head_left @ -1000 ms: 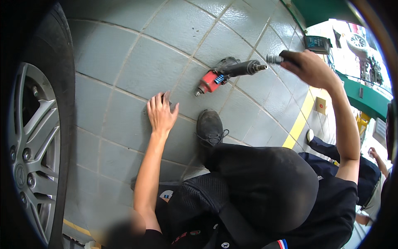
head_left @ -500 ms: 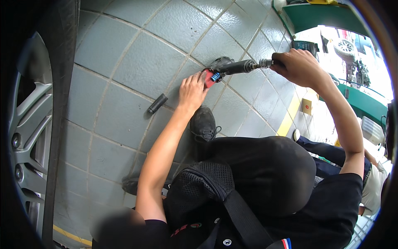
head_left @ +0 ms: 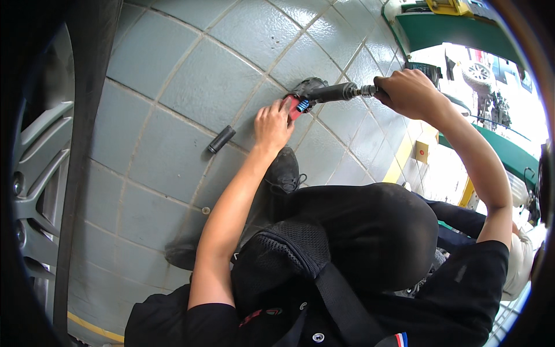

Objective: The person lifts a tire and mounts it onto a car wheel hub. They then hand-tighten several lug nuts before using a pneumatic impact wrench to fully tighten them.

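A cordless impact wrench [head_left: 334, 93] with a black body and a red battery end lies across the middle of my view, its metal tip pointing right. My left hand [head_left: 272, 124] is closed over the red end, fingertips pressing on it. At the tip, my right hand [head_left: 411, 92] is a fist around a dark socket-like piece [head_left: 378, 88], mostly hidden by the fingers. A loose black deep socket [head_left: 221, 139] rests on the tiles, left of my left hand and apart from it.
A car wheel with silver spokes [head_left: 43, 139] stands along the left edge. My black shoe [head_left: 283, 170] is just below the wrench. Toward the right are a small tan box [head_left: 422, 152], a green frame [head_left: 462, 29] and another person's dark trousers [head_left: 462, 225].
The whole view has shifted slightly. Both hands keep their holds on the wrench and its tip, with only a slight movement of the right hand. The loose socket has stayed put.
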Demonstrator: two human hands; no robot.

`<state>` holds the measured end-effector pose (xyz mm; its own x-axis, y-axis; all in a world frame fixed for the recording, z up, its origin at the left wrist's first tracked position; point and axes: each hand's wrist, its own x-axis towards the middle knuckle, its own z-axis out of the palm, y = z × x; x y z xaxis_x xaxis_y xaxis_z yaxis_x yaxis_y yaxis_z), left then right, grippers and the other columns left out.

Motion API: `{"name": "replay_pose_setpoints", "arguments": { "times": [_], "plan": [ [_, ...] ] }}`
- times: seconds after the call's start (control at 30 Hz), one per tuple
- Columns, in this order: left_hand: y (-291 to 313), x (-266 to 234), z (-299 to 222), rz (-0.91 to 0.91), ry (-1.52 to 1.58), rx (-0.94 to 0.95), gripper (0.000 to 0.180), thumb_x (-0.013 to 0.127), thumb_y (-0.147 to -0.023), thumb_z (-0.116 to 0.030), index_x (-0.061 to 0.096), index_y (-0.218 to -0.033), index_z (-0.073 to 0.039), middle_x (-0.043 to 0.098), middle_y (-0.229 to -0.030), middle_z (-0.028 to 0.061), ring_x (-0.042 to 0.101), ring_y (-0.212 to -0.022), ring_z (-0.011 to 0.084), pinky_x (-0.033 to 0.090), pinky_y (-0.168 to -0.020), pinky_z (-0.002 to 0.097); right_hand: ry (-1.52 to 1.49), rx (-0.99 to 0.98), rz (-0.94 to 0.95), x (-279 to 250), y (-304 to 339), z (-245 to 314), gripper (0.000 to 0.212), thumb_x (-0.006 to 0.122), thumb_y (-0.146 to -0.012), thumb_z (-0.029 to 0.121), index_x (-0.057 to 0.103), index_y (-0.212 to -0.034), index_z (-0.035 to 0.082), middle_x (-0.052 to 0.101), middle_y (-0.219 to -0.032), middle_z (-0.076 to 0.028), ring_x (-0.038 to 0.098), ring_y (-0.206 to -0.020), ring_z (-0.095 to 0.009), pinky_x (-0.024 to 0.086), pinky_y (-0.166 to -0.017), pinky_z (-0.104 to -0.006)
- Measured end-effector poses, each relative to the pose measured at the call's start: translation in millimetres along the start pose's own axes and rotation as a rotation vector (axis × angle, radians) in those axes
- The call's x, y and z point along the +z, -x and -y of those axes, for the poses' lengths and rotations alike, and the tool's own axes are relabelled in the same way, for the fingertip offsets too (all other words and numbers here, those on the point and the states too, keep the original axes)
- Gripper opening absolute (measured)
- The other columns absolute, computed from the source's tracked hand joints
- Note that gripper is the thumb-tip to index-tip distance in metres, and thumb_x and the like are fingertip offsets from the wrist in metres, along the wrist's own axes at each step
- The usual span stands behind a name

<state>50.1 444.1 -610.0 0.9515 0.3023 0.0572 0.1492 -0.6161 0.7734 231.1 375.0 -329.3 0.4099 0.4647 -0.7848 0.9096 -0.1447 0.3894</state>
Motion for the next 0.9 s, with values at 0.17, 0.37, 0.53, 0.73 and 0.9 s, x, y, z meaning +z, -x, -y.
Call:
{"name": "replay_pose_setpoints", "arguments": {
  "times": [0.17, 0.37, 0.53, 0.73, 0.9],
  "plan": [
    [-0.4, 7.8, -0.5, -0.054, -0.034, -0.007, 0.061, 0.072, -0.073, -0.021, 0.049, -0.128, -0.007, 0.056, -0.113, 0.0137, 0.057, -0.099, 0.0305, 0.045, -0.087, 0.0392, 0.120, 0.015, -0.108, 1.7, -9.1, 15.6, 0.044, 0.045, -0.096, 0.037, 0.048, -0.133, 0.015, 0.051, -0.051, -0.005, 0.048, -0.041, -0.016, 0.040, -0.042, -0.0304],
    [-0.2, 18.2, 3.4, -0.070, 0.029, -0.008, 0.062, 0.072, -0.074, -0.024, 0.048, -0.130, -0.006, 0.054, -0.116, 0.0142, 0.054, -0.103, 0.0299, 0.044, -0.089, 0.0396, 0.294, -0.090, -0.133, -0.9, -15.8, 30.0, 0.060, 0.055, -0.086, 0.050, 0.047, -0.135, 0.016, 0.053, -0.052, -0.001, 0.047, -0.042, -0.013, 0.039, -0.044, -0.0277],
    [0.8, 22.2, 3.6, -0.101, 0.092, -0.007, 0.063, 0.072, -0.075, -0.021, 0.047, -0.131, -0.006, 0.053, -0.119, 0.0149, 0.052, -0.107, 0.0307, 0.042, -0.092, 0.0401, 0.297, -0.103, 0.018, -6.7, -28.2, 26.0, 0.038, 0.052, -0.092, 0.038, 0.056, -0.120, 0.014, 0.056, -0.055, -0.001, 0.055, -0.046, -0.015, 0.045, -0.045, -0.0291],
    [0.8, 23.3, -0.2, -0.127, 0.116, -0.046, 0.061, 0.072, -0.074, -0.020, 0.049, -0.129, -0.004, 0.052, -0.118, 0.0147, 0.049, -0.111, 0.0298, 0.040, -0.096, 0.0394, 0.235, -0.100, 0.059, -13.5, -24.1, 33.5, 0.022, 0.054, -0.092, 0.026, 0.060, -0.099, 0.006, 0.063, -0.064, -0.008, 0.065, -0.061, -0.024, 0.051, -0.056, -0.0352],
    [0.7, 26.7, -5.2, -0.119, 0.157, -0.082, 0.061, 0.072, -0.074, -0.018, 0.049, -0.129, -0.004, 0.051, -0.120, 0.0153, 0.047, -0.111, 0.0303, 0.039, -0.097, 0.0404, 0.076, -0.053, 0.112, -4.5, -34.4, 19.1, 0.030, 0.057, -0.090, 0.034, 0.062, -0.093, 0.005, 0.063, -0.065, -0.008, 0.064, -0.058, -0.024, 0.051, -0.055, -0.0353]
  ]
}}
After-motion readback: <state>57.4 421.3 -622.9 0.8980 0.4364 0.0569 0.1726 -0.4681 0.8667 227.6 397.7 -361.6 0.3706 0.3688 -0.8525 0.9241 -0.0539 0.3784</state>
